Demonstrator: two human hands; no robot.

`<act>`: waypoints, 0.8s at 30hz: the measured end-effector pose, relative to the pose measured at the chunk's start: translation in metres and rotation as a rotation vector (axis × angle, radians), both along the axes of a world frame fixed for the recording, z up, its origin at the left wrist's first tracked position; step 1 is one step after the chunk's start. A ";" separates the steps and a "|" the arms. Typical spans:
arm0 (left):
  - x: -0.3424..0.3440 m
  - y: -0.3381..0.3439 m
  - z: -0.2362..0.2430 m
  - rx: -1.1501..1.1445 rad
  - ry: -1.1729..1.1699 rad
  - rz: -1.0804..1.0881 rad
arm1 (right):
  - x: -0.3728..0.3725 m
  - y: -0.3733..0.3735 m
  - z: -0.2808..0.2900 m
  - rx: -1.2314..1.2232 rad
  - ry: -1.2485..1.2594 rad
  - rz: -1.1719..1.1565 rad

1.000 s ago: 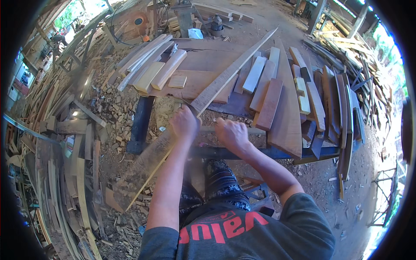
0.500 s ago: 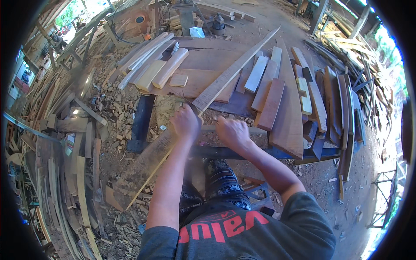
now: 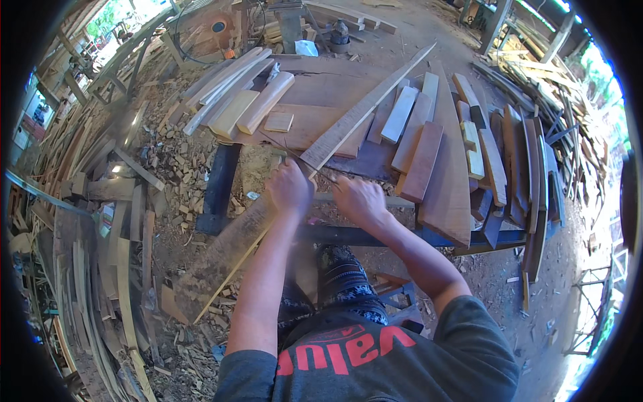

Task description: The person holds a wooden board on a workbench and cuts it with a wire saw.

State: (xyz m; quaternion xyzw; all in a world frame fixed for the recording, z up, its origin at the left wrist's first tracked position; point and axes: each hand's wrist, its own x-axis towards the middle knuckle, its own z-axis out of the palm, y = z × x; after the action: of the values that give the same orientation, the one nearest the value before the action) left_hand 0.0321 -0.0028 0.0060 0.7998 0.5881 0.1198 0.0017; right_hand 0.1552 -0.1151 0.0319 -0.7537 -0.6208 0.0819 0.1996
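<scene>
A long, narrow wooden plank [image 3: 368,107] runs slantwise from the far right toward my lower left, passing beneath my hands. Its near part looks blurred. Across it lies a thin, dark, bar-like tool [image 3: 328,177], whose slender far end pokes out beyond my left hand. My left hand [image 3: 291,189] is closed at the plank's left side, seemingly round this tool; its fingers are mostly hidden. To the right of the plank, my right hand [image 3: 362,204] is closed round the tool's other end. The tool's exact kind is hard to make out.
Dark bench rails [image 3: 220,181] support a broad board [image 3: 305,90]. Finished-looking pale blocks [image 3: 266,104] lie at its left, reddish blocks [image 3: 423,161] at its right. Chips and offcuts [image 3: 184,167] cover the ground on the left, beside stacked strips [image 3: 125,288]. More scrap timber [image 3: 569,100] is piled far right.
Both hands have shifted very slightly, and more of the thin dark tool shows beyond the left hand and between the hands. The plank keeps its place on the bench.
</scene>
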 end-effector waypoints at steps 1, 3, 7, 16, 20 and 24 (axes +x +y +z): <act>0.000 0.001 -0.002 0.041 -0.016 -0.017 | 0.006 -0.016 0.006 -0.067 -0.004 -0.020; -0.001 0.000 -0.002 0.076 -0.030 -0.031 | 0.015 -0.050 0.014 -0.095 0.006 -0.044; 0.002 0.000 0.003 0.042 -0.013 -0.031 | 0.009 -0.043 0.022 -0.110 0.059 -0.079; 0.001 -0.004 0.006 0.043 0.034 -0.013 | 0.007 -0.012 0.002 -0.023 0.020 -0.006; 0.002 -0.004 0.008 0.055 -0.035 -0.024 | 0.019 -0.055 0.017 -0.137 0.043 -0.053; 0.003 0.000 0.000 0.055 -0.042 -0.034 | 0.004 -0.013 -0.003 -0.047 0.042 -0.047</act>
State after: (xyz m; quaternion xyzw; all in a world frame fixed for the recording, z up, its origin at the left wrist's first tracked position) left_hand 0.0355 -0.0031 0.0060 0.8068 0.5708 0.1523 -0.0059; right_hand 0.1594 -0.1279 0.0285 -0.7705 -0.5967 0.1075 0.1969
